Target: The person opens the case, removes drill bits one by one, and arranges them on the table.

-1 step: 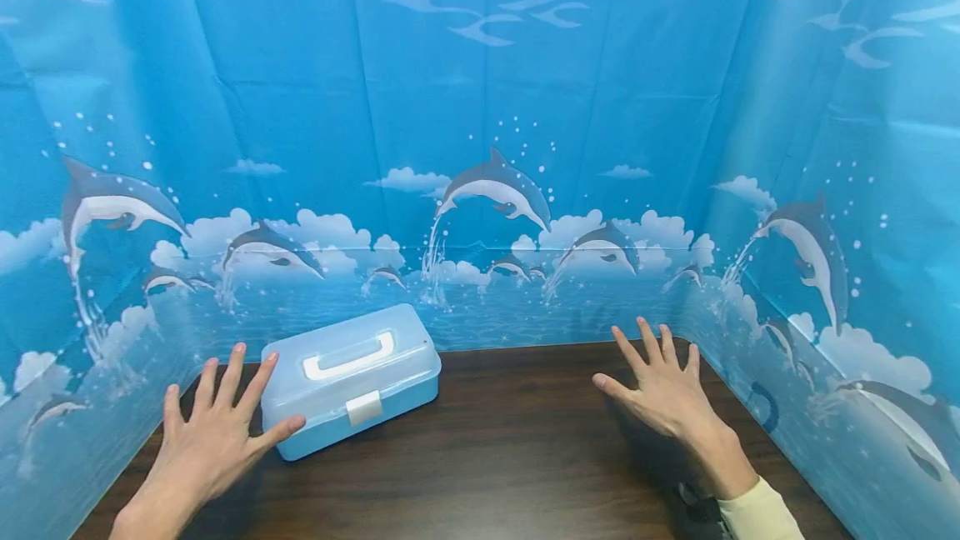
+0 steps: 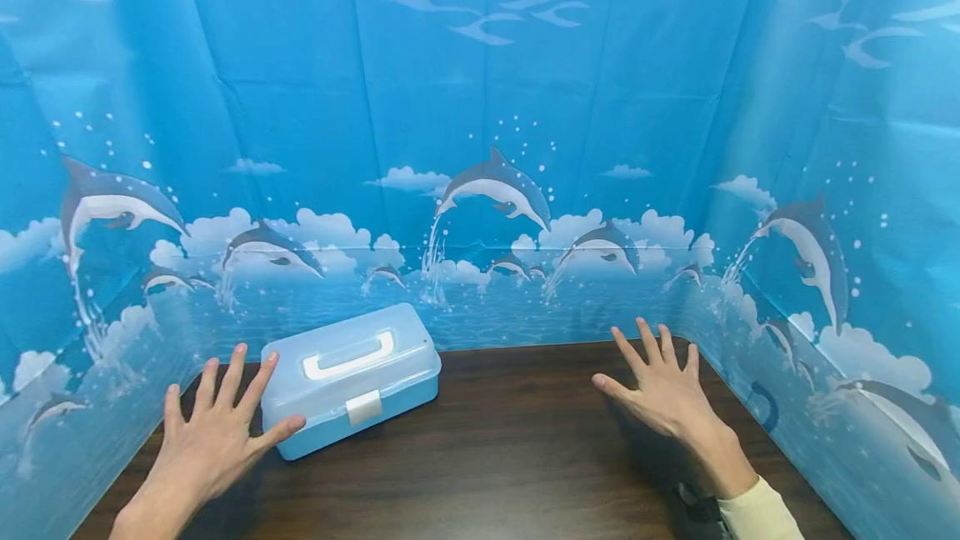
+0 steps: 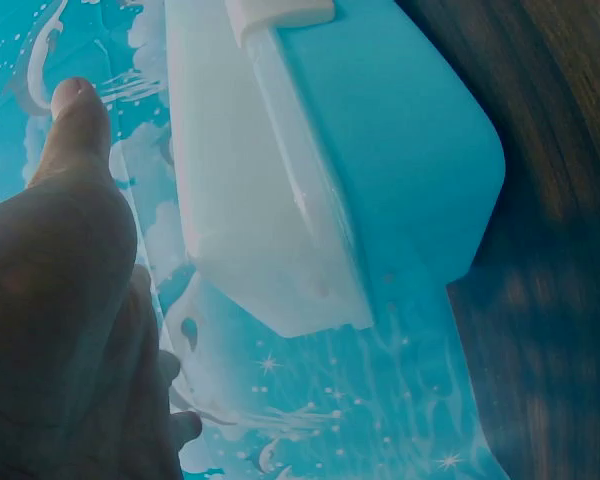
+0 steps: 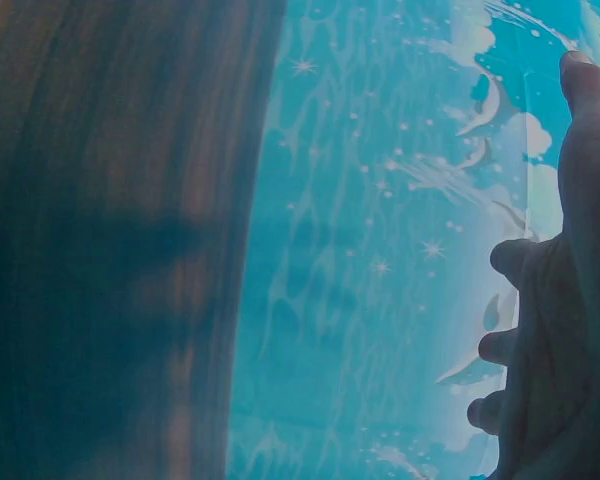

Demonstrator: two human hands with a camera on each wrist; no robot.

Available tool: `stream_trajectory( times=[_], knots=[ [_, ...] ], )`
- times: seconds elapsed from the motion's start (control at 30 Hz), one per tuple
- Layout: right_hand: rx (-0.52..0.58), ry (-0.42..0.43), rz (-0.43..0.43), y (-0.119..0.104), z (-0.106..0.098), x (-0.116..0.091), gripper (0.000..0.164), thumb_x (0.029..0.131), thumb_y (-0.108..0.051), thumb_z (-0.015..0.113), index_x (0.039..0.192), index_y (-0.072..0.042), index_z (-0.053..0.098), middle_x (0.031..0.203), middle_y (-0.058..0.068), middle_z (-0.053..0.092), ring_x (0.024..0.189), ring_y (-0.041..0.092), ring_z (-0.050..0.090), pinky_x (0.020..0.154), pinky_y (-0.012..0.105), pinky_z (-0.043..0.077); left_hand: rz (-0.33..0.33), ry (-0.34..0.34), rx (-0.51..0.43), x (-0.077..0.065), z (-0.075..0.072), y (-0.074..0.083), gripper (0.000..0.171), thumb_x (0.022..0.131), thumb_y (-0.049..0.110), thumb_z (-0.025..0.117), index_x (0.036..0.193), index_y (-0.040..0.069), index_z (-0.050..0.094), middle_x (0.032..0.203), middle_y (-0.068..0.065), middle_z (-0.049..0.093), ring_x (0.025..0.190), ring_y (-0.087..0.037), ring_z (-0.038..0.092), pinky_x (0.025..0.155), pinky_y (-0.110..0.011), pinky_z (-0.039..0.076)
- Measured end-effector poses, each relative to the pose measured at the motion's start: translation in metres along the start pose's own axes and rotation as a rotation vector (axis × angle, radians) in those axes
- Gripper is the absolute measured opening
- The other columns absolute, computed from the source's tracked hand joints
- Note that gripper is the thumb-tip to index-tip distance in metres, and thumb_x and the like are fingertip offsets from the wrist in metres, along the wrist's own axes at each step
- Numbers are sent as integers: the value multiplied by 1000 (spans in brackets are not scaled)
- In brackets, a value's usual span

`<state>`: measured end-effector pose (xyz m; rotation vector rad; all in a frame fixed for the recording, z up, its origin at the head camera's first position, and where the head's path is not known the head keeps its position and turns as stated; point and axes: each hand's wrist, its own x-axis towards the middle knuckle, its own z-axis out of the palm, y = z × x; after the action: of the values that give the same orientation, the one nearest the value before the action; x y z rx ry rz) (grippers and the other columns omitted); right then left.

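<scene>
Blue box (image 2: 356, 380), frosted lid (image 2: 337, 342) down, on wood table (image 2: 487, 457); contents can't be made out. Left hand (image 2: 213, 440) spread, just beside box's left end. Right hand (image 2: 660, 388) spread, well right of box.

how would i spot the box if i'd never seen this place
Find the dark table below the dolphin backdrop. On its left side, near the left hand, sits the box. It is pale blue and, unlike anything around it, has a white handle and latch.
</scene>
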<state>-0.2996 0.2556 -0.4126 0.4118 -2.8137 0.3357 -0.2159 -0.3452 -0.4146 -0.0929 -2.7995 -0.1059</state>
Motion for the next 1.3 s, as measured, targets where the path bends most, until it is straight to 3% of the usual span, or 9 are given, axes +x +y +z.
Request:
stream_trajectory(
  times=[0.3, 0.47, 0.63, 0.73, 0.87, 0.97, 1.03, 1.13, 1.3],
  knots=[
    [7, -5, -6, 0, 0, -3, 91, 95, -74, 47, 164, -21, 22, 167, 22, 8, 149, 52, 1, 106, 77, -9, 28, -44, 4, 0, -4, 4, 106, 89, 77, 54, 165, 28, -2, 167, -23, -4, 146, -56, -8, 100, -78, -18],
    [8, -6, -16, -2, -3, -1, 92, 95, -74, 47, 165, -21, 18, 167, 22, 7, 148, 53, 2, 106, 77, -9, 53, 28, 3, 3, -4, 5, 104, 89, 76, 55, 165, 28, 3, 167, -23, 2, 146, -55, 3, 103, -80, -9],
    [21, 5, -4, -5, -3, -1, 94, 94, -74, 48, 165, -21, 17, 166, 23, 12, 147, 54, 7, 107, 78, -3, 97, 141, -47, 10, -5, 7, 92, 94, 65, 59, 165, 24, 17, 159, -27, 27, 138, -54, 27, 101, -79, 15],
    [63, 9, -3, -10, 1, 0, 92, 96, -73, 47, 165, -19, 18, 164, 25, 19, 146, 53, 16, 106, 78, 8, 37, 136, -153, 9, -5, 6, 83, 99, 59, 57, 164, 19, 23, 154, -29, 34, 133, -56, 34, 92, -79, 26],
    [184, -4, 16, -19, 5, 3, 83, 101, -68, 42, 164, -16, 24, 161, 25, 27, 142, 52, 28, 101, 78, 25, -128, 34, -361, 5, -2, 0, 82, 105, 58, 45, 163, 7, 18, 155, -36, 26, 135, -60, 28, 90, -81, 27],
    [286, -21, 33, -27, 8, 8, 80, 103, -65, 40, 162, -13, 29, 161, 24, 30, 142, 51, 31, 99, 77, 30, -217, -48, -460, 4, 3, -6, 88, 105, 61, 37, 162, -1, 10, 156, -40, 17, 138, -62, 21, 95, -81, 25],
    [341, -34, 34, -33, 12, 12, 78, 103, -65, 39, 160, -12, 32, 160, 23, 31, 142, 49, 32, 101, 76, 30, -242, -83, -491, 4, 7, -8, 90, 105, 63, 35, 160, -4, 9, 155, -42, 16, 138, -63, 20, 97, -81, 25],
    [422, -43, 19, -44, 18, 22, 75, 104, -63, 40, 158, -12, 36, 156, 22, 40, 139, 47, 38, 101, 73, 33, -269, -108, -562, 5, 12, -9, 92, 104, 65, 31, 160, -4, 9, 153, -42, 22, 136, -62, 28, 96, -78, 32],
    [547, -50, -25, -66, 30, 39, 70, 104, -62, 42, 156, -14, 41, 147, 18, 51, 133, 43, 48, 99, 67, 40, -352, -150, -802, 3, 15, -4, 97, 100, 71, 33, 162, 2, 6, 154, -39, 27, 130, -56, 43, 91, -61, 51]
  ],
)
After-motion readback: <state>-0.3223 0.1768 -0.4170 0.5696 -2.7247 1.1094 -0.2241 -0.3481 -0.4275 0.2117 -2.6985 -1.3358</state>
